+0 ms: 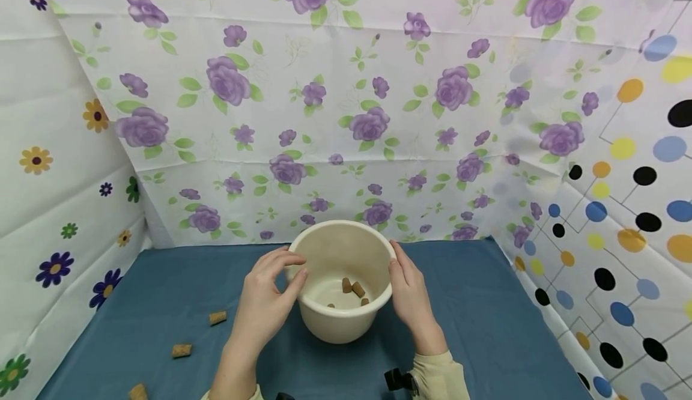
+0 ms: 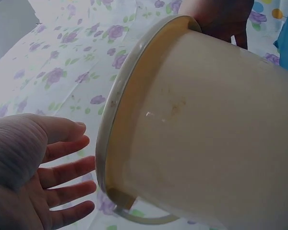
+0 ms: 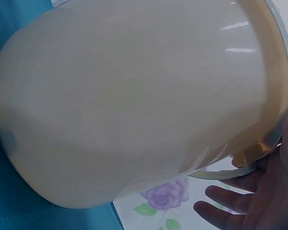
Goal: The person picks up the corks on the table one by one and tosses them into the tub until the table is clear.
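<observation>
A cream plastic bucket (image 1: 337,328) stands on the cloth with its mouth facing me. Inside lie several small brown corks (image 1: 358,290). At the left of the rim is my left hand (image 1: 267,295), thumb and fingers spread; in the left wrist view its fingers (image 2: 69,172) extend toward the rim and hold nothing. My right hand (image 1: 411,295) rests against the right side of the rim. Its fingers (image 3: 228,199) reach out loosely beside the bucket's handle (image 3: 221,175) in the right wrist view, some partly hidden behind it.
Three more corks lie on the blue cloth (image 1: 476,334) to the left: one cork (image 1: 218,318) near my left wrist, another cork (image 1: 181,350) farther left, the third at the lower edge. A flowered sheet (image 1: 324,118) hangs behind, with patterned sheets at both sides.
</observation>
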`<action>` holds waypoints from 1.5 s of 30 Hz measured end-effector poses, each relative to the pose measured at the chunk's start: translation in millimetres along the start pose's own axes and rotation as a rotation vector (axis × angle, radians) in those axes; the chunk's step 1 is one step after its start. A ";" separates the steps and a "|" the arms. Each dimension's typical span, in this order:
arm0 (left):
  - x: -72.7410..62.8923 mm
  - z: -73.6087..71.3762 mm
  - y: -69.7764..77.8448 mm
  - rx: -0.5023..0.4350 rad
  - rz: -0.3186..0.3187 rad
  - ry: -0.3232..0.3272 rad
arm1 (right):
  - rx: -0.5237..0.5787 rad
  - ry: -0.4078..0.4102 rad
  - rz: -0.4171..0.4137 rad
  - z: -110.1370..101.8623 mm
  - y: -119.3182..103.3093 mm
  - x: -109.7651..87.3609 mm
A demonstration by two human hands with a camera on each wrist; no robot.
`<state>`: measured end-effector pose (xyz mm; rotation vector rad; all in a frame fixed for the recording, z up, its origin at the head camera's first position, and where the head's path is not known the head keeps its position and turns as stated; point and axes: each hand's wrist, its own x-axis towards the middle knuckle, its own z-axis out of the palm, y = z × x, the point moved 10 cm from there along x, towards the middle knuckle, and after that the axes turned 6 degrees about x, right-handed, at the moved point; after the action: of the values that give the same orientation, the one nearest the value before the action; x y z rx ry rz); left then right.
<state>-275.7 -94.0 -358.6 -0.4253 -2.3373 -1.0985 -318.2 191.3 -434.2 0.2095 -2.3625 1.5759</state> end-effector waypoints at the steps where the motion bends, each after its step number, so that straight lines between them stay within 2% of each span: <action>1: -0.2 -0.6 -1.0 0.004 -0.001 -0.001 | 0.000 0.001 -0.001 -1.0 -0.2 0.3; 8: -3.2 -11.0 -7.5 0.039 0.004 -0.004 | -0.015 0.010 0.000 -6.6 1.2 0.7; 14: -10.1 -20.3 -16.0 0.120 0.028 -0.038 | -0.012 0.005 -0.002 -5.4 1.9 -0.7; 18: -15.4 -27.6 -26.4 0.181 0.022 -0.065 | -0.003 0.009 -0.010 -4.6 0.1 0.2; 30: -44.4 -38.0 -72.3 0.384 -0.054 -0.265 | 0.026 0.004 -0.003 3.4 3.1 -1.7; 38: -65.7 -20.5 -101.6 0.459 -0.037 -0.440 | 0.035 0.003 -0.004 4.1 3.6 -3.4; 45: -74.8 -23.6 -127.7 0.486 -0.060 -0.495 | 0.027 0.002 -0.027 2.4 0.7 -1.4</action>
<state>-268.5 -196.5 -467.8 -0.4807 -2.9509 -0.4403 -317.4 189.3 -436.1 0.2440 -2.3280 1.5952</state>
